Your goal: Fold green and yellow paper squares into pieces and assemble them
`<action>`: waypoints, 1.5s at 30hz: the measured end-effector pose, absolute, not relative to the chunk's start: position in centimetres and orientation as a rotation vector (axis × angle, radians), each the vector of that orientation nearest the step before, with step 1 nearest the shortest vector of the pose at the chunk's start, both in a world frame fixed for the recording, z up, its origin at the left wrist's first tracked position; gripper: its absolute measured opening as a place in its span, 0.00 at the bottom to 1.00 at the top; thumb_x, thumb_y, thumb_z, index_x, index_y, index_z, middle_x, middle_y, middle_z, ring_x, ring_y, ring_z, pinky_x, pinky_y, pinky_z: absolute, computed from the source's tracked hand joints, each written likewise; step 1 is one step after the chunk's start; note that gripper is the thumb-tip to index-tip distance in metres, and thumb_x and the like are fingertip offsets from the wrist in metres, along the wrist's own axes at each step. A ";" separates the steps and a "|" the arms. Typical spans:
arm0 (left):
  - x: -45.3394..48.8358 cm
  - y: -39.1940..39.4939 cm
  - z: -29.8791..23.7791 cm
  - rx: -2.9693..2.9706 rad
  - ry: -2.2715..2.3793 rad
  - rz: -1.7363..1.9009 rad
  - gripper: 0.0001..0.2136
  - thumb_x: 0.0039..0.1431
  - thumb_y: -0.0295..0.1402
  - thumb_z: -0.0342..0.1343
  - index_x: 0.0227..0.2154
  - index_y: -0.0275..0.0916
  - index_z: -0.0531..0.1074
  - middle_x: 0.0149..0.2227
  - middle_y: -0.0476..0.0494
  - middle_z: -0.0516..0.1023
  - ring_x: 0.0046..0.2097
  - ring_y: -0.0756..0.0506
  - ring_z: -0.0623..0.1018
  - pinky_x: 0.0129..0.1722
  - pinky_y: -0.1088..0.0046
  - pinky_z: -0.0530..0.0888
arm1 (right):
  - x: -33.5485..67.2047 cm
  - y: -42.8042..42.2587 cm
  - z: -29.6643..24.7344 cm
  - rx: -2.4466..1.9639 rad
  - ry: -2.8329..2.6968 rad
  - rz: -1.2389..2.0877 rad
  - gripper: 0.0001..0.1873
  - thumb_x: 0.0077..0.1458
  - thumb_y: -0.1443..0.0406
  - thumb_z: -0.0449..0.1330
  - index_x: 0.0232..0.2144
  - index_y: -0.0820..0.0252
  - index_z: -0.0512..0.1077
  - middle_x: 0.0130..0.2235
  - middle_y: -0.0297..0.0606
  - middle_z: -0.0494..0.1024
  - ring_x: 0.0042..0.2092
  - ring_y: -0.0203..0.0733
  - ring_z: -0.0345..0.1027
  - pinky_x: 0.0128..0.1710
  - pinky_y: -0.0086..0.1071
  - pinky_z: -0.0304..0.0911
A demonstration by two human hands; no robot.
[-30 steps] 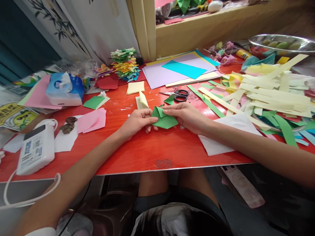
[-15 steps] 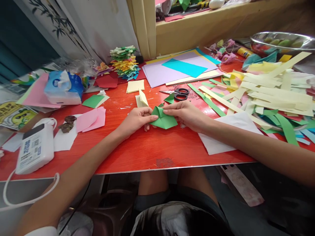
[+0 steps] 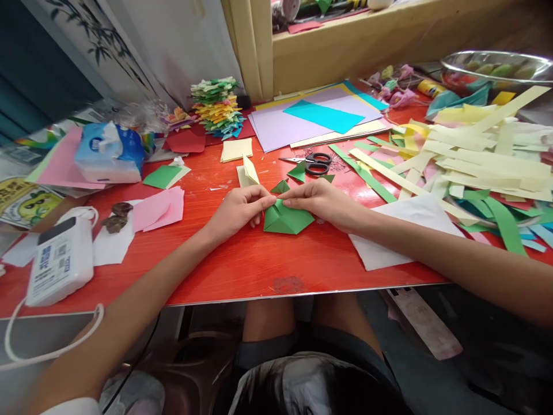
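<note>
A folded green paper piece (image 3: 286, 218) lies on the red table (image 3: 242, 265) in front of me. My left hand (image 3: 237, 208) pinches its upper left edge, fingers closed. From the other side, my right hand (image 3: 322, 200) pinches the top point, fingertips nearly meeting those of the left. A small green flap stands up just behind the fingertips. Black-handled scissors (image 3: 311, 163) lie a little beyond my right hand, and small yellow squares (image 3: 246, 170) lie beyond my left.
Long yellow and green paper strips (image 3: 475, 167) cover the right side, with a white sheet (image 3: 401, 230) near my right forearm. Purple and cyan sheets (image 3: 315, 118) and a stack of folded pieces (image 3: 216, 106) lie at the back. Tissue pack (image 3: 108, 153), pink paper (image 3: 158, 208) and a white device (image 3: 58, 259) sit left.
The green piece now lies flatter on the table, its lower part spread out. Both hands have shifted slightly up, and the fingertips have come together at its top point.
</note>
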State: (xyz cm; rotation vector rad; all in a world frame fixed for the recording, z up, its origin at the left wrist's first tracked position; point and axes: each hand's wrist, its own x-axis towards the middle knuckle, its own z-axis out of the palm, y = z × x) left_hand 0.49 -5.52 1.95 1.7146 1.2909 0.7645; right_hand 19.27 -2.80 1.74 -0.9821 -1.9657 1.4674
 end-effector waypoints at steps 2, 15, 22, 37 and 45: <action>0.5 -5.5 2.0 1.739 1.290 0.760 0.12 0.53 0.40 0.51 0.26 0.35 0.68 0.16 0.52 0.64 0.19 0.55 0.66 0.18 0.82 0.62 | 19.3 -2.7 1.7 -0.979 -1.973 1.470 0.15 0.51 0.63 0.56 0.40 0.63 0.74 0.21 0.32 0.68 0.19 0.27 0.51 0.19 0.25 0.50; 0.2 -5.4 2.3 1.891 1.348 0.772 0.12 0.52 0.39 0.52 0.23 0.34 0.69 0.19 0.52 0.64 0.20 0.56 0.63 0.19 0.81 0.60 | 19.6 -1.9 1.6 -1.094 -2.056 1.439 0.12 0.52 0.60 0.55 0.32 0.64 0.73 0.16 0.28 0.57 0.16 0.26 0.48 0.12 0.23 0.44; 0.4 -5.4 2.3 1.815 1.328 0.792 0.10 0.51 0.38 0.53 0.23 0.35 0.68 0.18 0.53 0.63 0.18 0.56 0.63 0.17 0.81 0.60 | 19.4 -2.2 1.7 -1.113 -2.032 1.402 0.09 0.52 0.62 0.55 0.30 0.63 0.71 0.20 0.31 0.63 0.17 0.26 0.51 0.11 0.22 0.47; 0.4 -5.0 1.4 1.379 1.175 1.088 0.08 0.51 0.35 0.53 0.28 0.35 0.63 0.25 0.47 0.74 0.16 0.56 0.64 0.17 0.79 0.68 | 18.7 -2.6 1.5 -0.905 -1.644 1.690 0.07 0.51 0.64 0.57 0.30 0.64 0.68 0.28 0.39 0.75 0.30 0.36 0.73 0.29 0.25 0.70; 0.9 -5.5 1.6 1.461 1.187 0.925 0.09 0.50 0.35 0.55 0.24 0.35 0.62 0.21 0.48 0.74 0.16 0.56 0.65 0.16 0.81 0.65 | 19.0 -2.4 1.0 -0.807 -1.641 1.678 0.08 0.53 0.64 0.56 0.32 0.66 0.70 0.28 0.38 0.76 0.29 0.35 0.72 0.31 0.26 0.71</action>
